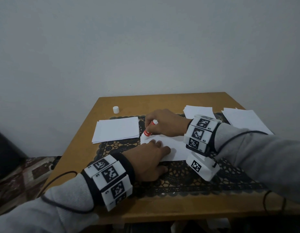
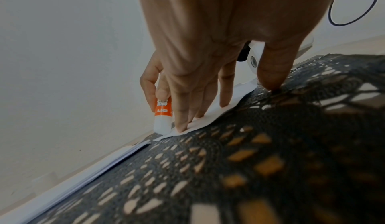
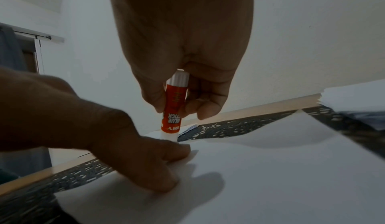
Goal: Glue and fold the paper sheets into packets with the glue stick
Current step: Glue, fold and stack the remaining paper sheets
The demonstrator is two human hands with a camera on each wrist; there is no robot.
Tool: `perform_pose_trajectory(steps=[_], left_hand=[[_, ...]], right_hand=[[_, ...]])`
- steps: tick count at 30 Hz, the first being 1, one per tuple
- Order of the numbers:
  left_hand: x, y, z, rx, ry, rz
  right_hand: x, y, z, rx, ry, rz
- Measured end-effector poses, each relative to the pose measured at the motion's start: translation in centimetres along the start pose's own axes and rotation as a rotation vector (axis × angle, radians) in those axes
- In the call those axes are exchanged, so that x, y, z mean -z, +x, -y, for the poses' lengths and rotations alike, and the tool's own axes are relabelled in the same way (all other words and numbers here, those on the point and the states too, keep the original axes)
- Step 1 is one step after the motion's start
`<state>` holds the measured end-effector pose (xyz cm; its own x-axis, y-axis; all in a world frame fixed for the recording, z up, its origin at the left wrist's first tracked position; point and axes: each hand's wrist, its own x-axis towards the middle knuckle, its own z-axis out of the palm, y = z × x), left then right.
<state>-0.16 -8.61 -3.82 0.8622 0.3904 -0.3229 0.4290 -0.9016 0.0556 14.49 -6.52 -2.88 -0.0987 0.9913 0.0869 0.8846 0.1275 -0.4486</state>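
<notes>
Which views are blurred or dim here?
Head view: dim, even light, sharp. Left wrist view: the near black lace mat is out of focus, the orange-and-white glue stick crisp. Right wrist view: dark, the left hand soft and shadowing the white paper sheet.

The glue stick (image 1: 148,130) is orange-red with white lettering and white ends; its cap (image 1: 116,109) is white; the sheet (image 1: 177,149) and the paper stacks (image 1: 116,129) are plain white; the mat (image 1: 196,180) is black openwork lace over a tan wooden table (image 1: 162,211); the sleeves (image 1: 263,155) are grey; the wristbands (image 1: 110,179) carry black-and-white square codes; the wall (image 1: 146,47) is pale grey.
</notes>
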Motion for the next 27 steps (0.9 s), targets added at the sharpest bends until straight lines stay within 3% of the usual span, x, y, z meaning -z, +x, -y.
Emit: perform_pose_trajectory(steps=[16, 27], left_hand=[[-0.2, 0.0, 0.0, -0.003, 0.013, -0.033], [-0.4, 0.4, 0.0, 0.018, 0.020, -0.044]], right_hand=[[1.8, -1.1, -1.1, -0.068, -0.086, 0.014], [3.7, -4.4, -3.3, -0.259, -0.159, -0.052]])
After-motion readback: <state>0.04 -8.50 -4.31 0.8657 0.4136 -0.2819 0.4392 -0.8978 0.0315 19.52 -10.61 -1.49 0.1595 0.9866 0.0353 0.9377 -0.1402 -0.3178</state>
